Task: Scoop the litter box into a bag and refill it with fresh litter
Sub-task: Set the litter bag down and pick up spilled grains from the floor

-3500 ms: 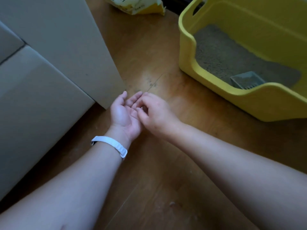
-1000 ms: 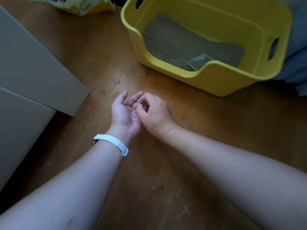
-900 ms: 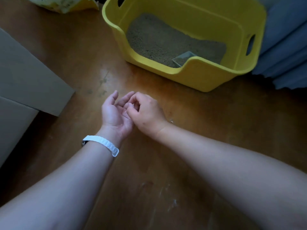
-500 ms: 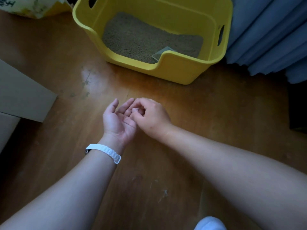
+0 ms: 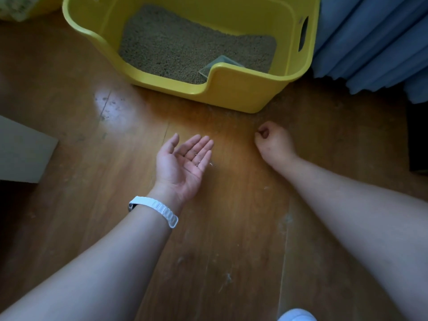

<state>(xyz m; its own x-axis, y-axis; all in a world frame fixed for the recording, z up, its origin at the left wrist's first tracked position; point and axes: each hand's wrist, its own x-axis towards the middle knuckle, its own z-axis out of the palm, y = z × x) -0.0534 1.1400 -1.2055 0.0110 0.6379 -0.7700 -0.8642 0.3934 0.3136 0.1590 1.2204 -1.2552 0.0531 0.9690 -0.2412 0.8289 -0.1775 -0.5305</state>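
Note:
A yellow litter box (image 5: 234,93) stands on the wooden floor ahead, with grey-brown litter (image 5: 185,47) inside and a grey scoop (image 5: 217,64) lying in it near the front lip. My left hand (image 5: 183,161) is palm up below the box, fingers apart, with a few small grains resting on the fingers. My right hand (image 5: 273,142) is to the right, fingers pinched together low over the floor; whether it holds a grain I cannot tell. A yellow litter bag (image 5: 16,8) shows at the top left corner.
A grey cardboard box (image 5: 23,149) sits at the left edge. Blue curtains (image 5: 370,42) hang at the right behind the litter box. A dark object (image 5: 419,140) stands at the far right. Specks and dust lie on the floor (image 5: 227,279). A white shoe tip (image 5: 296,316) shows at the bottom.
My right hand left my left palm and moved right toward the floor. My left hand opened flatter. The view shifted right, bringing the litter box to the centre.

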